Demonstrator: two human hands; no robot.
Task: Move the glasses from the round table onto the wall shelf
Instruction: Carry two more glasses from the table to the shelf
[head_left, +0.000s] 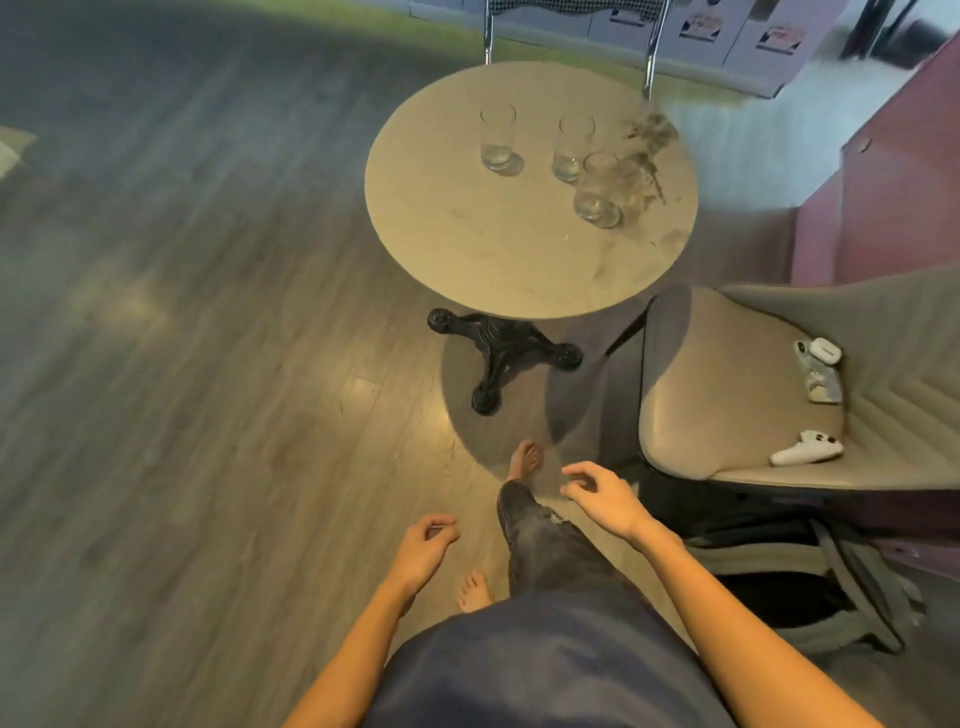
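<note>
Three clear drinking glasses stand upright on the round beige table (467, 249): a left glass (498, 139), a middle glass (571, 149) and a nearer right glass (598, 191). My left hand (422, 552) hangs low in front of me with its fingers loosely curled and nothing in it. Slightly higher and to the right is my right hand (602, 493), fingers apart and empty. Both hands are well short of the table, over the floor. No wall shelf is in view.
The table stands on a black cast-iron foot (498, 353). A padded grey chair (727, 395) to the right holds white controllers (805, 449) and small devices. A metal-framed chair (571, 31) is behind the table. A dark bag (810, 587) lies at lower right. Wooden floor spreads to the left.
</note>
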